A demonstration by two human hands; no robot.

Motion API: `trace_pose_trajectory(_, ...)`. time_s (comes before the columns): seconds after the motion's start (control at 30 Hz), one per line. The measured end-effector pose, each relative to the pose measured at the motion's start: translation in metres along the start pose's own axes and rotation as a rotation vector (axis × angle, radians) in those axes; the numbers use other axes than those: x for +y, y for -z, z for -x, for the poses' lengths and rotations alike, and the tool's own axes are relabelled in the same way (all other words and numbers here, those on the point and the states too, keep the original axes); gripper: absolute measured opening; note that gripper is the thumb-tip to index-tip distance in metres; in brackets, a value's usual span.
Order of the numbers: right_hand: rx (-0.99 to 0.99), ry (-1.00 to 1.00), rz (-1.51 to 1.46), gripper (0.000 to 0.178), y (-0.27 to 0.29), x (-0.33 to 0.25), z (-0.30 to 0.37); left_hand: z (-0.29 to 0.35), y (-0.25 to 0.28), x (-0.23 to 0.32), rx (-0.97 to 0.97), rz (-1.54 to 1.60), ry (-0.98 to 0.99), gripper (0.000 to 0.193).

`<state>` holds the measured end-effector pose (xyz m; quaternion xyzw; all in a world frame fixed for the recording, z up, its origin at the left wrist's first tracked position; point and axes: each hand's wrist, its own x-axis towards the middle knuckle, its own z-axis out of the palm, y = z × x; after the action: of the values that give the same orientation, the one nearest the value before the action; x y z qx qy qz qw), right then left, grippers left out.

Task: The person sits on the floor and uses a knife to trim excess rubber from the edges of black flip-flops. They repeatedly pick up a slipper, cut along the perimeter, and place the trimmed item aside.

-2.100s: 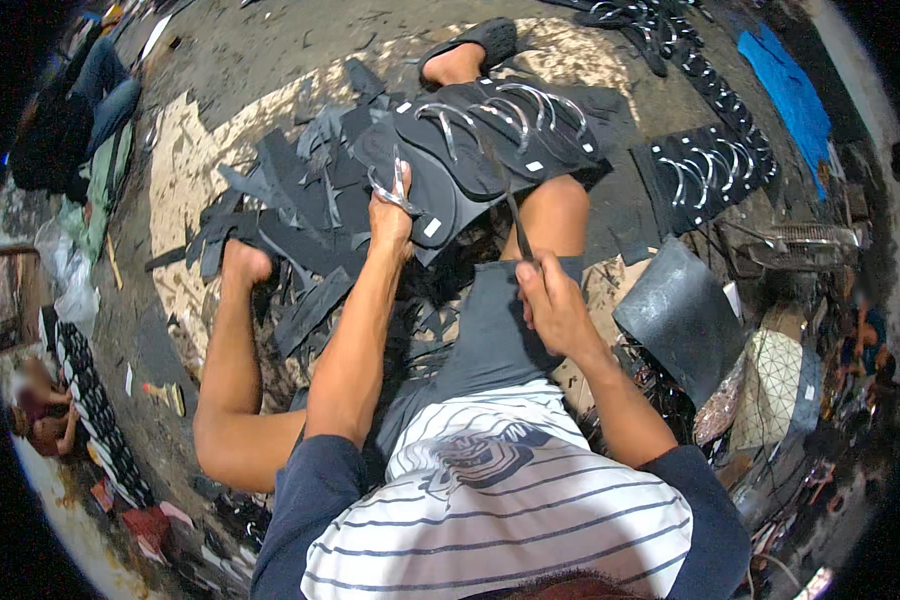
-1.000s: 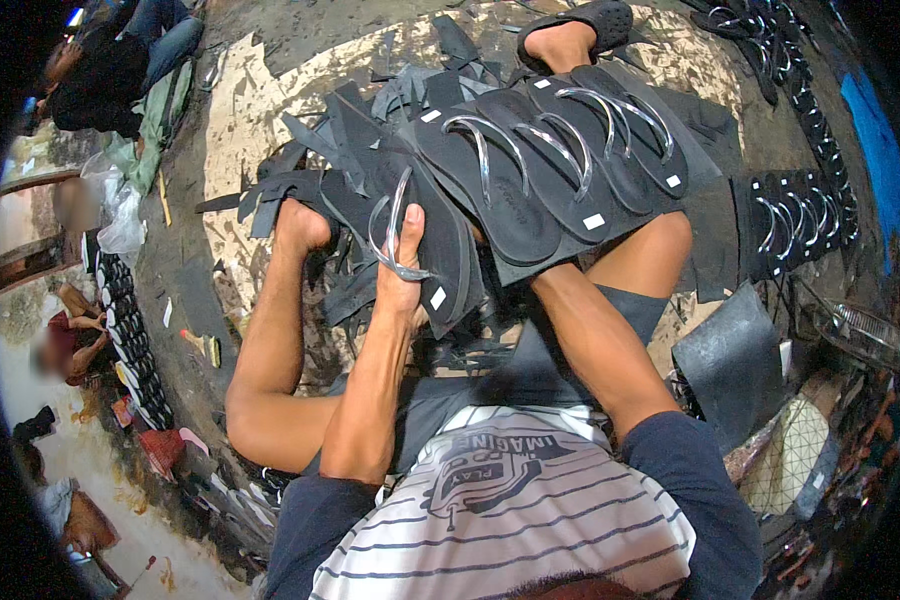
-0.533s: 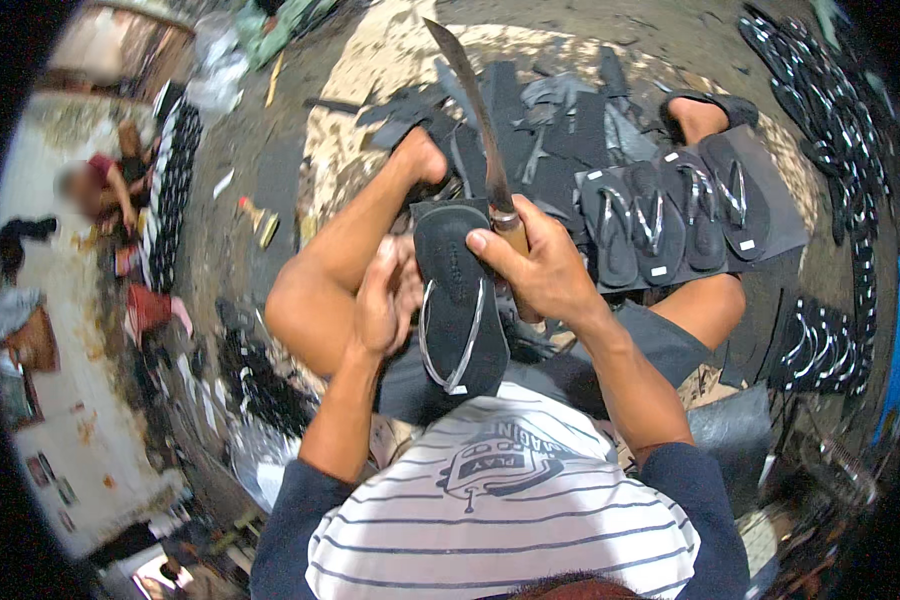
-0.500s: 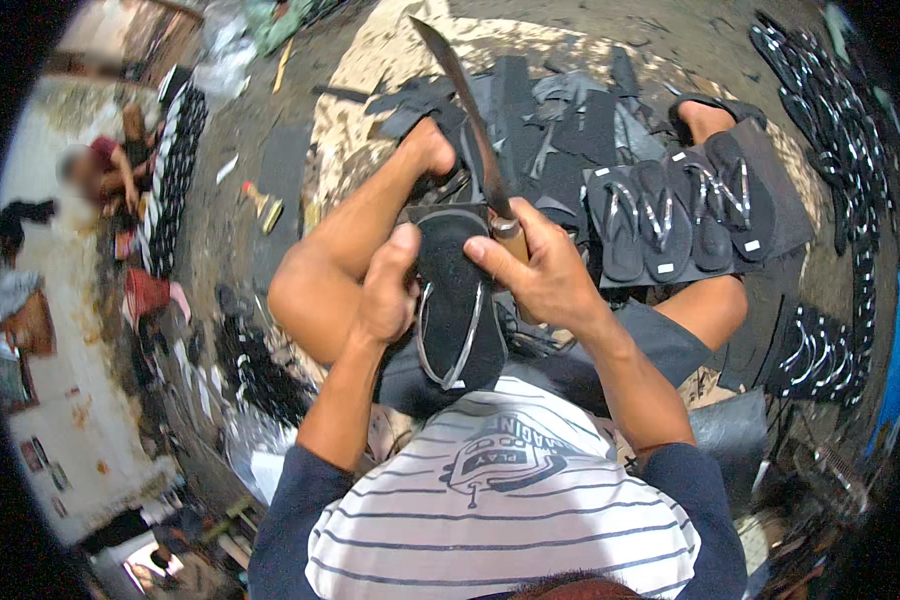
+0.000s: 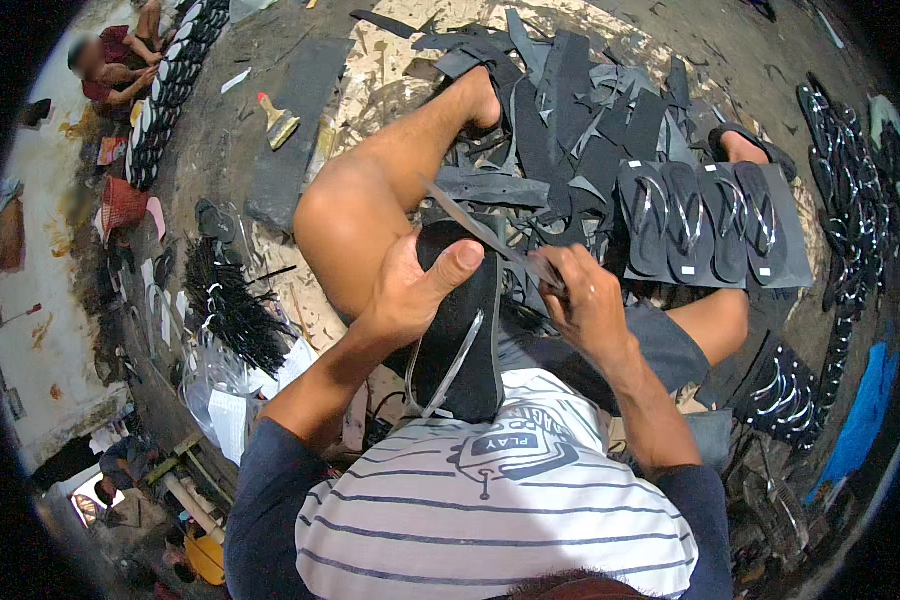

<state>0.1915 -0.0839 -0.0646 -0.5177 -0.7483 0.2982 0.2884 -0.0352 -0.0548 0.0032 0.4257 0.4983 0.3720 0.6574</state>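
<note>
My left hand (image 5: 420, 285) grips a black flip-flop (image 5: 463, 318) with a silvery strap, held upright close to my shirt. The thumb lies across the top of its sole, and the fingers behind it are mostly hidden. In my right hand (image 5: 590, 305) is a long-bladed knife (image 5: 485, 232), its handle covered by the closed fist. The blade slants up and left across the flip-flop's far end, at or very near the right edge of the sole. I cannot tell whether it touches the rubber.
Black rubber offcuts (image 5: 570, 130) litter the ground beyond my legs. Several finished flip-flops (image 5: 685, 220) lie on a dark sheet at my right, with a long pile of straps or sandals (image 5: 850, 220) beyond. A brush (image 5: 278, 122) lies at far left; another person (image 5: 120, 75) sits farther off.
The knife has swung from pointing upward to lying slantwise over the flip-flop's far end. My right hand has moved right and down, and its thumb has left the sole.
</note>
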Motion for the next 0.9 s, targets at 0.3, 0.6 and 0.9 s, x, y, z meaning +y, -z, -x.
trace_pose_trajectory(0.3, -0.501, 0.203, 0.061, 0.030, 0.076, -0.038, -0.072, 0.006, 0.001, 0.017, -0.228, -0.014, 0.103, 0.035)
trace_pose_trajectory(0.6, -0.814, 0.311, -0.011, 0.043, 0.088, -0.042, -0.112, -0.001, -0.018, 0.022, -0.439, -0.104, 0.220, 0.042)
trace_pose_trajectory(0.9, 0.063, -0.128, -0.468, 0.053, 0.096, 0.012, -0.041, -0.010, 0.035, 0.023, -0.585, 0.666, -0.112, 0.106)
